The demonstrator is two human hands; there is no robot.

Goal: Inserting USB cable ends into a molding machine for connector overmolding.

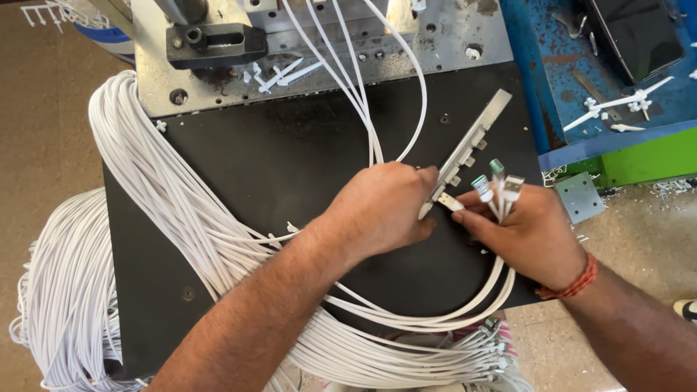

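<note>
The left hand (385,210) is closed, pinching one white cable's metal plug (449,201) against the long grey slotted metal fixture bar (472,145) on the black worktop (290,160), while several more plug-ended white cables (498,185) are kept fanned upright in the gripping right hand (526,232), seemingly within easy reach.

Left arm: bare, it comes in from the bottom middle and slants up toward the right.
Left hand (381,207): back of the hand faces up, fingers curled in, fingertips pinched together at its right side.
Right arm: bare, it comes in from the bottom right corner and slants up toward the left.
Right wrist: an orange-red thread band goes around it.
Right hand (526,229): fingers closed in a loose fist, thumb pointing left.
Both hands: side by side, fingertips almost meeting in the middle.
</note>
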